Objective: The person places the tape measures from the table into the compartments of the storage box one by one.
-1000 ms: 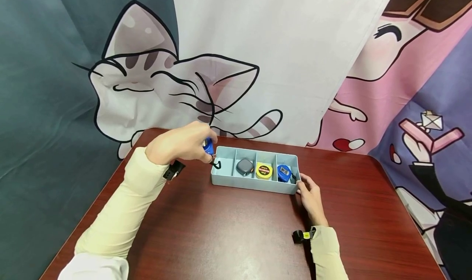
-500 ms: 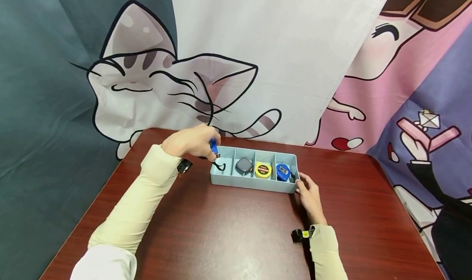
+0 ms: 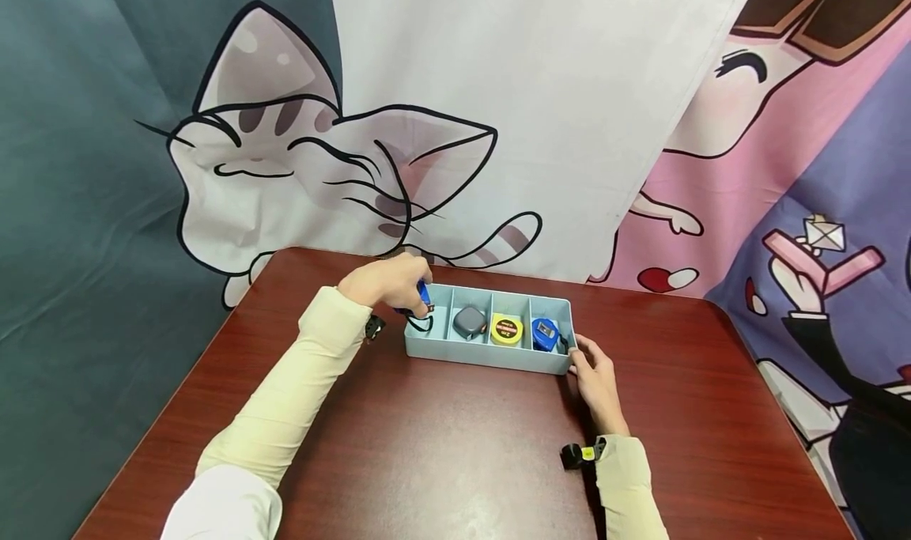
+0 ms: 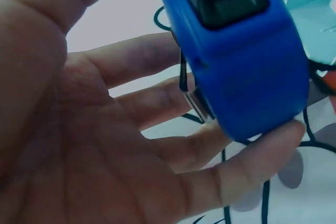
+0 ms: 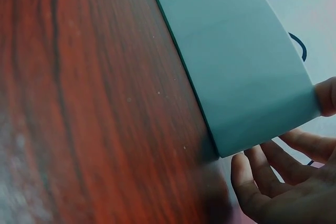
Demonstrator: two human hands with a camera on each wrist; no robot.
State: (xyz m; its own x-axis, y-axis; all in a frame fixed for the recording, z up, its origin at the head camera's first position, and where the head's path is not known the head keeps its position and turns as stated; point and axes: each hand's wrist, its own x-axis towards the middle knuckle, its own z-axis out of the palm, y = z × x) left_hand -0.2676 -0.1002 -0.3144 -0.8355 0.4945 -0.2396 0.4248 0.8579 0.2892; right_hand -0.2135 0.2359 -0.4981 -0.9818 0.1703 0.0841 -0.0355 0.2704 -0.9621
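My left hand [image 3: 391, 281] grips a blue tape measure [image 4: 252, 72] between thumb and fingers. In the head view the tape measure overlaps the left end compartment of a pale blue divided box [image 3: 491, 360]; its black wrist strap hangs into that compartment. The other compartments hold, from left to right, a grey tape measure [image 3: 470, 322], a yellow tape measure [image 3: 507, 330] and a second blue tape measure [image 3: 546, 334] with a black strap. My right hand [image 3: 596, 382] holds the box's right end, thumb at the rim and fingertips against the outer end wall.
The box stands towards the back of a dark red-brown wooden table [image 3: 441, 445]. Behind the table hangs a printed cloth [image 3: 569, 113] with cartoon figures. A black object [image 3: 871, 461] shows beyond the table's right edge.
My left hand has moved right and slightly nearer, bringing the blue tape measure from beside the box to over its left compartment. The right hand stays at the box's right end.
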